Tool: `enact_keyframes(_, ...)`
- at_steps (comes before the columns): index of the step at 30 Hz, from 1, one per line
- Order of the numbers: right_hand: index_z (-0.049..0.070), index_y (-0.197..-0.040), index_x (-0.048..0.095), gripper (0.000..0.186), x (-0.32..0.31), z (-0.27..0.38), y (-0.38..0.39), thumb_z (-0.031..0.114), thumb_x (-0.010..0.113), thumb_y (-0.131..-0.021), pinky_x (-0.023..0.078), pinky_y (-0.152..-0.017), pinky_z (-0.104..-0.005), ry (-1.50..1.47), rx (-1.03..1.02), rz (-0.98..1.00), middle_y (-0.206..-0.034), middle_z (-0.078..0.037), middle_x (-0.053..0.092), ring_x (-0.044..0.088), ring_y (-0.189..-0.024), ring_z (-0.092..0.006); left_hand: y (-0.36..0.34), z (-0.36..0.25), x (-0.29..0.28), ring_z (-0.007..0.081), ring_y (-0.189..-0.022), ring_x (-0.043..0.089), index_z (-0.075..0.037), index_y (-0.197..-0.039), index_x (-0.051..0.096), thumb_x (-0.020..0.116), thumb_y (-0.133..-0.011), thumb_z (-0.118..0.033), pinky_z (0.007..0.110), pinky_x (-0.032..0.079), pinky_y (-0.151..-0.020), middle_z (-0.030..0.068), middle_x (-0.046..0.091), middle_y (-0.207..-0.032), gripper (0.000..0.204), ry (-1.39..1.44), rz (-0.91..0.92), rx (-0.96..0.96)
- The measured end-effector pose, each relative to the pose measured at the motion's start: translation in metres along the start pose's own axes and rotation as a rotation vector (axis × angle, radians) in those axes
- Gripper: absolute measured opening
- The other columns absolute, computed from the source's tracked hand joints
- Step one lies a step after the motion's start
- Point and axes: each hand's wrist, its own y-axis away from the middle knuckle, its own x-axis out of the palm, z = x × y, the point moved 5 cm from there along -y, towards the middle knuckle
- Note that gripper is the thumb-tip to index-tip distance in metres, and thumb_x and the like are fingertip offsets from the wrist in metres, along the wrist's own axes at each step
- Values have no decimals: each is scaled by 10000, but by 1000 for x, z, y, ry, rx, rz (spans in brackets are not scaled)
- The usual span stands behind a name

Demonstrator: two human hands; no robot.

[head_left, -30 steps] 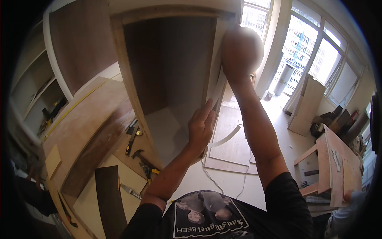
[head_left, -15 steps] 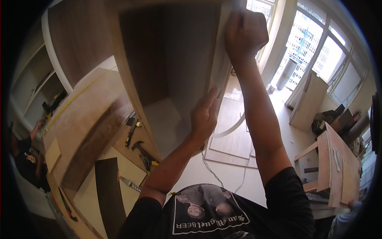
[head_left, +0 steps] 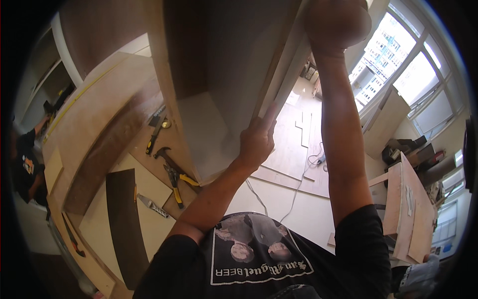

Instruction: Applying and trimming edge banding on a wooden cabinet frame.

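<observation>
A tall open-fronted wooden cabinet box (head_left: 226,65) stands before me, its far end running out at the top of the view. A pale strip (head_left: 288,74) runs along its right edge. My left hand (head_left: 257,144) grips that edge low down, with a finger stretched up along it. My right hand (head_left: 338,22) is closed in a blurred fist high by the upper part of the same edge. Whatever that fist holds is hidden.
On the bench to the left lie a claw hammer (head_left: 169,158), yellow-handled snips (head_left: 174,184), a utility knife (head_left: 155,137), a dark curved board (head_left: 127,229) and a curved panel (head_left: 94,104). Panels and a cord (head_left: 294,202) lie on the floor. Another person (head_left: 27,167) stands far left.
My right hand has moved up and to the right along the cabinet edge. The left hand stays at the lower edge. A curved loose white strip beside it no longer shows.
</observation>
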Motion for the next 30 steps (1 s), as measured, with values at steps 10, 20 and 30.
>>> enact_keyframes(10, 49, -765, 592, 167, 8, -2, 0, 66, 702, -890, 425, -583, -418, 2, -70, -14, -694, -121, 554, 546, -621, -303, -9, -31, -20, 258, -696, 632, -49, -1306, 642, 685, -872, -36, 377, 531, -617, 105, 610, -827, 437, -518, -116, 109)
enact_keyframes(20, 53, -756, 588, 211, 6, -2, 1, 123, 698, -922, 406, -579, -402, 19, -37, 8, -681, -107, 538, 522, -608, -266, -33, -49, -14, 280, -757, 652, -1, -1123, 684, 691, -844, -7, 375, 555, -657, 112, 611, -932, 279, -369, -251, 243)
enact_keyframes(30, 48, -749, 583, 240, 7, 2, 4, 145, 708, -930, 402, -568, -389, -10, -10, 1, -678, -98, 530, 504, -596, -246, -42, -42, -5, 259, -681, 644, 51, -1081, 674, 697, -850, -20, 342, 560, -582, 122, 606, -902, 243, -540, -301, 312)
